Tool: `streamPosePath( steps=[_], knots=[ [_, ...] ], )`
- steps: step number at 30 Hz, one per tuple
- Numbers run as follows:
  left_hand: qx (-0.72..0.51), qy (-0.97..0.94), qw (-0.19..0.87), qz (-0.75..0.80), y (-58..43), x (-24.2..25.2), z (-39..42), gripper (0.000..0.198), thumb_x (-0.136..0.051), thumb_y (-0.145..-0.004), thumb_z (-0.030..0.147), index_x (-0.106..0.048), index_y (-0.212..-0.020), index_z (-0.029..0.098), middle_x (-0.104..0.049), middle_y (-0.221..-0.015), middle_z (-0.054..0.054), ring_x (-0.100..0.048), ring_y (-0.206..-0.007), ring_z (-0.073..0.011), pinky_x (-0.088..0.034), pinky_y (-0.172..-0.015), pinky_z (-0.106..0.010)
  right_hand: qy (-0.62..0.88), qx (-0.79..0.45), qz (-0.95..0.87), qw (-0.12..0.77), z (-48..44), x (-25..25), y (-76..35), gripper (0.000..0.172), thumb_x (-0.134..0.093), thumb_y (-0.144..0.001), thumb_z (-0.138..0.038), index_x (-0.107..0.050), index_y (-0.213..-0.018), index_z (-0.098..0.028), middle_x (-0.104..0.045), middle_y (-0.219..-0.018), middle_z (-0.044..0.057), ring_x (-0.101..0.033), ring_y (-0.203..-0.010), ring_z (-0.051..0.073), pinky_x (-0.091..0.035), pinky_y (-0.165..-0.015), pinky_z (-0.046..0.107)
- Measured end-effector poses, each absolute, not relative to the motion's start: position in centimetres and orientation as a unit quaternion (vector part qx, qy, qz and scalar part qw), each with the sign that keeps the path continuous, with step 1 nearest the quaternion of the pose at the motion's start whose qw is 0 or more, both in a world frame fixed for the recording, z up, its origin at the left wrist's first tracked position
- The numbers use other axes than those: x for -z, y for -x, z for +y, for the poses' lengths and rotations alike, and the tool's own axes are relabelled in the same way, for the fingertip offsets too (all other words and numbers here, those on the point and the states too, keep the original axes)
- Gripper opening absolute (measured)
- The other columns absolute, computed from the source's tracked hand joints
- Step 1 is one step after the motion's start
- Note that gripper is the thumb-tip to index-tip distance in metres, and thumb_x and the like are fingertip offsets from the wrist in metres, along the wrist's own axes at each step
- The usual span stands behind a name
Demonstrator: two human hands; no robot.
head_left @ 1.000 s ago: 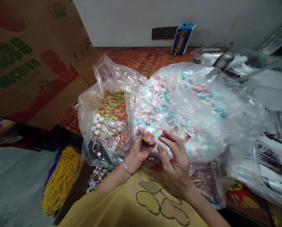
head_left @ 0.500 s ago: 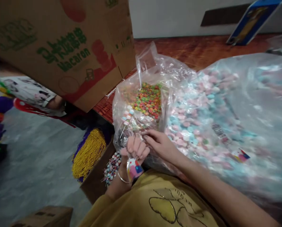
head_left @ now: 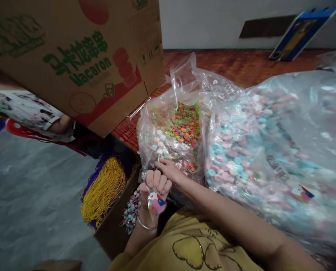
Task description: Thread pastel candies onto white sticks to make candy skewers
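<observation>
My left hand (head_left: 154, 183) is curled into a fist around a small clear packet with a pink and blue printed label (head_left: 156, 203). My right hand (head_left: 170, 170) reaches across to the left, and its fingertips pinch the thin stick of a candy skewer (head_left: 158, 150) at the bottom of a clear bag of colourful ring candies (head_left: 179, 124). A much larger clear bag of pink, blue and white candies (head_left: 258, 150) lies to the right on the wooden table (head_left: 235, 64).
A brown "Macaron" cardboard box (head_left: 80, 64) looms at upper left. Below the table edge, an open box (head_left: 111, 229) holds gold bead strings (head_left: 104, 188) and more candy skewers (head_left: 131, 210). A blue box (head_left: 300, 35) leans on the wall. Another person's sleeve (head_left: 35, 111) shows at left.
My head turned left. My left hand closed round the labelled packet and dropped lower; my right hand moved left from the big bag to the ring-candy bag and pinched a skewer stick.
</observation>
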State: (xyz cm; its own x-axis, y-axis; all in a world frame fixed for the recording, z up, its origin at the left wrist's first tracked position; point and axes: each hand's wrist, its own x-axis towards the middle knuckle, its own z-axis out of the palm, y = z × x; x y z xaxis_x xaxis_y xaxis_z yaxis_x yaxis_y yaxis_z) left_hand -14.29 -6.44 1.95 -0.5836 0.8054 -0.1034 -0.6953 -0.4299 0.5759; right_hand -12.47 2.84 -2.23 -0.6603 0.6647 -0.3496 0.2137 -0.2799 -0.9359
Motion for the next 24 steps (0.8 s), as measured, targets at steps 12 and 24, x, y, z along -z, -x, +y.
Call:
streamPosePath(
  steps=[12,24],
  knots=[
    [-0.808,0.101,0.495,0.302,12.3,-1.5,0.4,0.043,-0.097,-0.062,0.03,-0.056,-0.064,0.017,-0.05,-0.055,0.008,-0.043,-0.049,-0.0057,-0.04,-0.05,-0.02,0.368,-0.486,-0.768,0.195,5.1,-3.5,-12.0,0.031,-0.054,-0.098,-0.046,-0.074,-0.089,-0.024,-0.073,-0.079,0.003,-0.067,-0.072,0.02,-0.053,-0.064,0.026],
    [-0.779,0.03,0.524,0.342,8.1,-1.0,2.9,0.044,-0.101,-0.053,0.032,-0.061,-0.062,0.015,-0.058,-0.058,0.006,-0.049,-0.047,-0.0047,-0.043,-0.047,-0.017,0.351,-0.422,-0.812,0.197,3.6,-4.1,-18.9,0.031,-0.05,-0.102,-0.039,-0.079,-0.104,-0.027,-0.082,-0.093,0.004,-0.078,-0.075,0.02,-0.061,-0.064,0.024]
  ],
)
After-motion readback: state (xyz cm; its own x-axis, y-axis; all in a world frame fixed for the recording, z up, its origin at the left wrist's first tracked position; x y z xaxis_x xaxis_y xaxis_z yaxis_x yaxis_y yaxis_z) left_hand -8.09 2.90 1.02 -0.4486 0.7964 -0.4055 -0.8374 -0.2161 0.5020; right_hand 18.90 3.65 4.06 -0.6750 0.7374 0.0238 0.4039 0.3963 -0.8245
